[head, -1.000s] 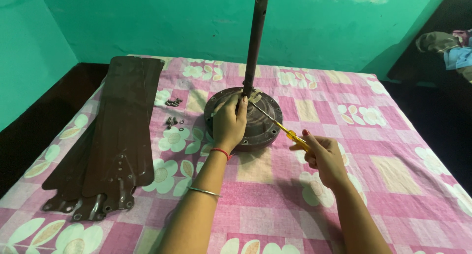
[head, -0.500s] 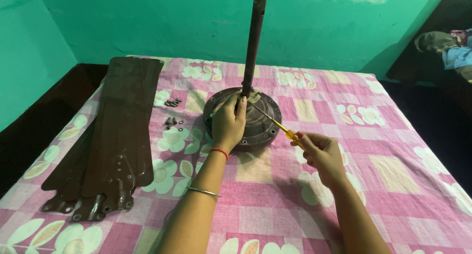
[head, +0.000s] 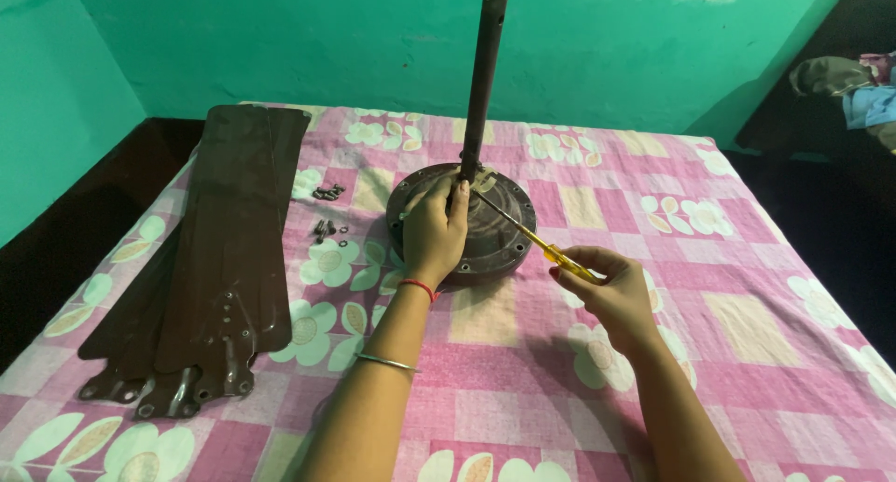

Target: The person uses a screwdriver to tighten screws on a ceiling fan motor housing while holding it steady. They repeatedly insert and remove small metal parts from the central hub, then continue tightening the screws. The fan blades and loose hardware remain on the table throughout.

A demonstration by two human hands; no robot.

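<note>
Left hand: the left hand lies flat on top of the fan motor housing, fingers spread loosely toward the base of the rod, pressing down rather than gripping.
Right hand: the right hand is closed round the yellow handle of the screwdriver, fingers curled tight on it.
Screwdriver: shaft slants up and left, tip at the foot of the downrod, just beside the left fingertips.
Motor housing: round, dark, sitting on the bed near the middle, on the pink floral bedsheet, with the downrod standing upright from its centre.
What changed: very little over the last second. The left hand has held its place on the housing, and the right hand has drawn in only slightly, with the screwdriver at the same slant. That reads as steady work on one fastener, not a shift to a new spot.
Fan blades: brown fan blades stacked on the left side of the bed, well apart from the hands.
Screws: a few small dark screws lie loose between blades and housing.
Hard to see: the screwdriver tip and whatever it meets are too small to make out; the left palm hides part of the housing; the rod's top is cut off by the frame.
</note>
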